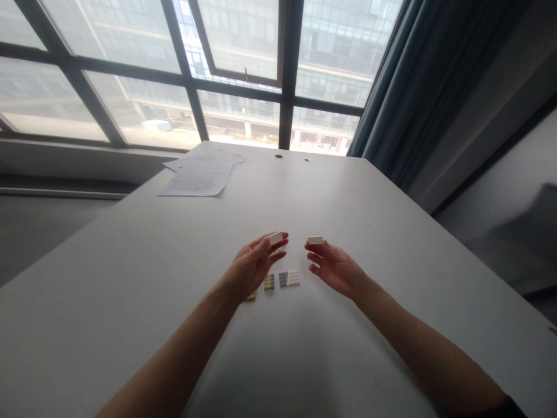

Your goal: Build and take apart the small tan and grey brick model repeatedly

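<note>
Above the white table, my left hand (256,258) pinches a white toy brick (275,238) with its studs showing. My right hand (334,264) grips a second white toy brick (314,240) between thumb and fingers. A gap separates the two bricks. Below the hands, a grey and white group of bricks (294,278) lies on the tabletop. Beside it on the left is a yellow and grey brick group (269,282). A tan or yellow brick (252,296) is partly hidden behind my left wrist.
Printed paper sheets (198,177) lie at the far left of the white table (348,203). Two small round fittings, one a dark hole (279,156), sit near its far edge. Windows stand beyond, with a blue curtain (387,98) at the right.
</note>
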### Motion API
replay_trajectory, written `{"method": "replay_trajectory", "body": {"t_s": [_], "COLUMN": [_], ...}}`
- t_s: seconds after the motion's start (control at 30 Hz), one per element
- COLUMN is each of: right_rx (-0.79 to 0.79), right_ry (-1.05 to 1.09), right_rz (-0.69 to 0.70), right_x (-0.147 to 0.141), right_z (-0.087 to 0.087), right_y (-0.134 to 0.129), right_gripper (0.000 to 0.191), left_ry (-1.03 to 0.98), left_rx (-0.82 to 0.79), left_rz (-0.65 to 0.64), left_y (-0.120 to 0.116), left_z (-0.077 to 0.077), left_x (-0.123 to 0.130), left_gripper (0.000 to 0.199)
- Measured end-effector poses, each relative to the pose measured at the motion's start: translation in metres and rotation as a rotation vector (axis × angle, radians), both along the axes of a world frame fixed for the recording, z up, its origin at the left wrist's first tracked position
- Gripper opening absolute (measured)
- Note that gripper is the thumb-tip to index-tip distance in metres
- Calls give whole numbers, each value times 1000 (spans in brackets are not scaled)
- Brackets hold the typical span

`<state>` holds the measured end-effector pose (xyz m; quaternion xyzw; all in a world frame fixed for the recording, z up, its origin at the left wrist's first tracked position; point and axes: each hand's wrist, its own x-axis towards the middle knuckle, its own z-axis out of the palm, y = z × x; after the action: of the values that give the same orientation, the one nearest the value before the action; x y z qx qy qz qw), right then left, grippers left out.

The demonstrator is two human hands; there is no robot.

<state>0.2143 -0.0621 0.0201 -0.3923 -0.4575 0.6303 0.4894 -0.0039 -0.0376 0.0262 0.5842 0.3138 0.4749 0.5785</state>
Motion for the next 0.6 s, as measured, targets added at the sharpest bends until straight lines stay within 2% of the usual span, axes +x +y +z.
{"method": "replay_trajectory", "body": {"t_s": [0.07,0.17,0.27,0.4,0.5,0.6], "right_rx": [195,559,748,832,889,991], "right_ry": [-298,-796,-1088,-1218,-1232,-1209], "right_rz": [9,53,105,127,91,110], "right_x": [1,4,4,1,1,2], "right_z": [0,-6,-19,-36,-39,-38], "right_y": [-9,-27,-43,-51,-53,-56], "right_gripper": [35,27,24,27,29,19], "left_ry": [143,602,943,1118,1122,1065], "left_rx": [95,444,721,830,877,939], "left_rz": [6,68,122,101,103,51], "left_y": [-13,-36,-56,-65,-66,-69], "left_z": [3,-2,-16,-30,-32,-31], "left_x": [-7,-11,-7,0,-4,-11], "left_gripper": [47,28,22,27,34,22]}}
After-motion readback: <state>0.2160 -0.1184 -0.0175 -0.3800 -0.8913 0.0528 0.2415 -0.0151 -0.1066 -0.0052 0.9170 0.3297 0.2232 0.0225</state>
